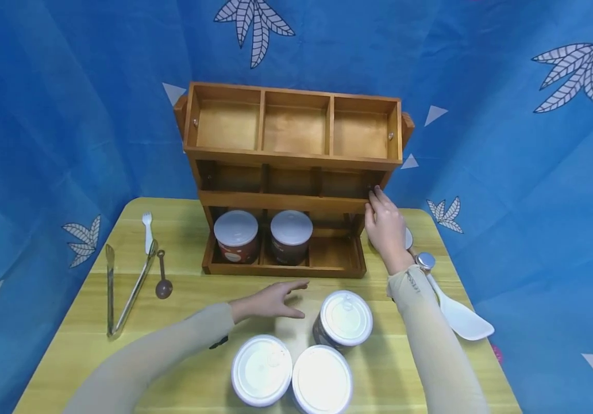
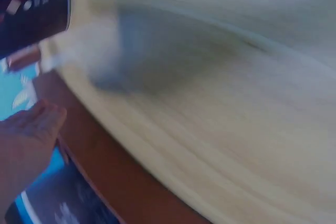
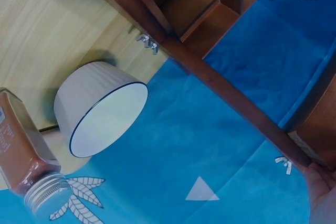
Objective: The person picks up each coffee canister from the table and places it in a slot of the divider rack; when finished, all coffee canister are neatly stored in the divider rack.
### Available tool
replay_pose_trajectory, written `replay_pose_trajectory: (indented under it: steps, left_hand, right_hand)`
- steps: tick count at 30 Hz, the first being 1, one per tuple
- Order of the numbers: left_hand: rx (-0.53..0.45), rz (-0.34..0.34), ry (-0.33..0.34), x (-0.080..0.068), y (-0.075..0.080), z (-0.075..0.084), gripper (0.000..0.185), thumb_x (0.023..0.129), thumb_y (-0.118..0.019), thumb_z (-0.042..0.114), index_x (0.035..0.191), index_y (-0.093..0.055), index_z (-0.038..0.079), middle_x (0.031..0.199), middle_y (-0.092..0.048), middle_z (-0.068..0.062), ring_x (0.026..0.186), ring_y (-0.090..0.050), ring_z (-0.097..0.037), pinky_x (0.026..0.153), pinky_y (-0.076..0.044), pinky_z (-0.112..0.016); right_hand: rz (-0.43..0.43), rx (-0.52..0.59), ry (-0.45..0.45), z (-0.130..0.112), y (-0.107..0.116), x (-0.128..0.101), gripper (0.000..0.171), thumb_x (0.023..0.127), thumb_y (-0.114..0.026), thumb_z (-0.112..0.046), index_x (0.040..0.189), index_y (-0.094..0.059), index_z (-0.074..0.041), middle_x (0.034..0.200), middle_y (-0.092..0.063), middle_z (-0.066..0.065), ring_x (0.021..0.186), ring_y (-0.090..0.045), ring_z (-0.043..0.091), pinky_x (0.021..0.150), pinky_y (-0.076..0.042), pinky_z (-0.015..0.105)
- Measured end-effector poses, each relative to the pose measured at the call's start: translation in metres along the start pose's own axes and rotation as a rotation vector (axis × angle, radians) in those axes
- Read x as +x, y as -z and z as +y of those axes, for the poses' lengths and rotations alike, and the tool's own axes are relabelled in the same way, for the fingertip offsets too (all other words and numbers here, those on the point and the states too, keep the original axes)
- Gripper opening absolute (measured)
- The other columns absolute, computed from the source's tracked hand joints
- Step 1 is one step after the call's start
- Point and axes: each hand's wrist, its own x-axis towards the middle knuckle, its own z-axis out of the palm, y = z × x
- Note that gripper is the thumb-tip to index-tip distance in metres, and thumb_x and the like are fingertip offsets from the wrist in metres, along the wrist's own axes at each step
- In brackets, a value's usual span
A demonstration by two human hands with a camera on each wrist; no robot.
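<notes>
A three-tier wooden shelf (image 1: 296,201) stands at the back of the table, with two white-lidded cans (image 1: 236,230) in its lowest tier. My right hand (image 1: 387,230) holds the right end of the shelf's middle tier; in the right wrist view only part of that hand (image 3: 321,190) shows at the wooden edge. Between the shelf and the nearer cans, my left hand (image 1: 272,300) hovers with fingers spread and nothing in it. Three more white-lidded cans (image 1: 347,319) stand at the table's front. The left wrist view is blurred; one dark can (image 2: 34,11) shows there.
On the left lie metal tongs (image 1: 133,293), a white fork (image 1: 147,233) and a brown spoon (image 1: 163,282). To the right are a white bowl (image 3: 107,111), a jar with a silver lid (image 3: 29,150) and a white spoon-like utensil (image 1: 464,316). Blue cloth (image 1: 508,172) hangs behind.
</notes>
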Motion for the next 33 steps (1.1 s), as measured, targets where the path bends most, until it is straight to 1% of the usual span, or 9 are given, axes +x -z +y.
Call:
replay_pose_trajectory:
  steps: [2,5,12,15,18,22,26,30,33]
  left_hand:
    - [-0.015,-0.108,-0.044,0.011,-0.008,0.002,0.093,0.084,-0.078,0.030,0.155,-0.024,0.003,0.158,-0.035,-0.016,0.144,-0.037,-0.035,0.120,-0.033,-0.047]
    - [-0.049,-0.202,-0.102,0.025,-0.020,0.007,0.104,0.078,-0.084,0.026,0.156,-0.019,0.006,0.161,-0.030,-0.011,0.149,-0.030,-0.030,0.124,-0.026,-0.043]
    - [-0.174,-0.263,-0.293,0.050,-0.044,0.007,0.108,0.067,-0.091,0.014,0.153,-0.026,0.014,0.153,-0.044,-0.005,0.144,-0.039,-0.017,0.123,-0.026,-0.031]
    - [-0.221,-0.273,-0.335,0.056,-0.049,0.005,0.111,0.064,-0.092,0.009,0.153,-0.025,0.013,0.152,-0.045,-0.007,0.143,-0.040,-0.017,0.123,-0.026,-0.030]
    - [-0.235,-0.278,-0.336,0.059,-0.050,0.006,0.112,0.062,-0.092,0.006,0.152,-0.026,0.011,0.151,-0.046,-0.009,0.142,-0.041,-0.017,0.123,-0.026,-0.030]
    - [-0.252,-0.263,-0.324,0.057,-0.050,0.007,0.111,0.061,-0.092,0.004,0.151,-0.028,0.012,0.149,-0.048,-0.008,0.141,-0.043,-0.017,0.123,-0.026,-0.030]
    - [-0.258,-0.200,-0.320,0.057,-0.050,0.006,0.113,0.059,-0.094,0.008,0.151,-0.028,0.017,0.147,-0.050,-0.004,0.139,-0.045,-0.014,0.123,-0.027,-0.032]
    - [-0.297,-0.109,-0.290,0.054,-0.040,0.006,0.112,0.059,-0.094,0.010,0.150,-0.029,0.022,0.146,-0.051,-0.001,0.138,-0.046,-0.014,0.123,-0.028,-0.034]
    - [-0.346,0.005,-0.259,0.052,-0.029,0.013,0.113,0.060,-0.094,0.009,0.151,-0.028,0.024,0.146,-0.051,-0.001,0.138,-0.047,-0.016,0.122,-0.029,-0.037]
  right_hand:
    - [-0.010,-0.005,0.002,0.000,0.001,0.001,0.037,0.099,-0.054,-0.014,0.131,-0.060,0.003,0.142,-0.055,0.019,0.129,-0.056,0.036,0.104,-0.049,0.052]
    - [-0.015,-0.006,0.003,-0.001,0.001,0.001,0.037,0.099,-0.054,-0.014,0.131,-0.060,0.003,0.142,-0.055,0.019,0.129,-0.056,0.035,0.104,-0.049,0.052]
    - [-0.010,-0.016,-0.011,-0.001,0.003,0.000,0.035,0.099,-0.054,-0.014,0.129,-0.062,0.003,0.141,-0.056,0.018,0.129,-0.056,0.034,0.104,-0.049,0.051]
    - [-0.018,-0.021,-0.012,-0.001,0.004,0.000,0.036,0.099,-0.053,-0.014,0.129,-0.061,0.003,0.141,-0.056,0.018,0.130,-0.055,0.034,0.104,-0.049,0.050]
    - [-0.028,-0.027,-0.013,0.001,0.004,0.000,0.036,0.099,-0.054,-0.015,0.130,-0.061,0.003,0.142,-0.055,0.018,0.131,-0.055,0.033,0.105,-0.048,0.050]
    - [-0.023,-0.026,-0.011,0.001,0.003,-0.001,0.036,0.099,-0.054,-0.015,0.130,-0.061,0.003,0.143,-0.055,0.018,0.130,-0.055,0.034,0.105,-0.048,0.050]
    - [-0.018,-0.024,-0.006,0.001,0.003,-0.001,0.036,0.099,-0.053,-0.014,0.130,-0.061,0.003,0.143,-0.055,0.018,0.130,-0.055,0.034,0.105,-0.049,0.050]
    - [-0.019,-0.024,-0.008,0.001,0.003,0.000,0.036,0.100,-0.052,-0.015,0.130,-0.061,0.002,0.142,-0.055,0.018,0.130,-0.055,0.034,0.104,-0.049,0.050]
    - [-0.022,-0.023,-0.010,0.001,0.004,0.000,0.036,0.099,-0.053,-0.014,0.130,-0.061,0.003,0.142,-0.055,0.018,0.130,-0.056,0.034,0.104,-0.049,0.050]
